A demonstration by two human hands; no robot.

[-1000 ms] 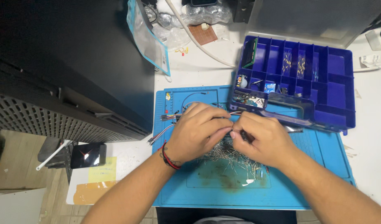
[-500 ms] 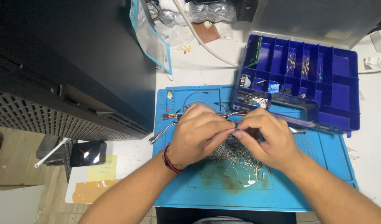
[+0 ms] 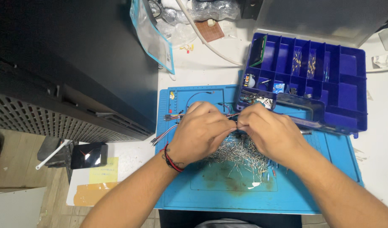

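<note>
My left hand (image 3: 200, 133) and my right hand (image 3: 268, 131) meet fingertip to fingertip above a blue work mat (image 3: 211, 192). Both pinch something small between them; it is too small and hidden by the fingers to identify. A bundle of coloured jumper wires (image 3: 170, 122) runs out from under my left hand toward the mat's left edge. Below the hands lies a heap of thin metal component leads (image 3: 240, 154). A red and black band sits on my left wrist.
A blue compartment box (image 3: 312, 80) with small parts rests on the mat's upper right, its clear lid open behind. Clear plastic bags (image 3: 160, 29), a white cable (image 3: 206, 40) and a brown perforated board (image 3: 211, 29) lie at the back. A black cabinet (image 3: 75, 67) stands left.
The view has shifted slightly. My hands stay pressed together over the mat, with the fingertips drawn a little closer.
</note>
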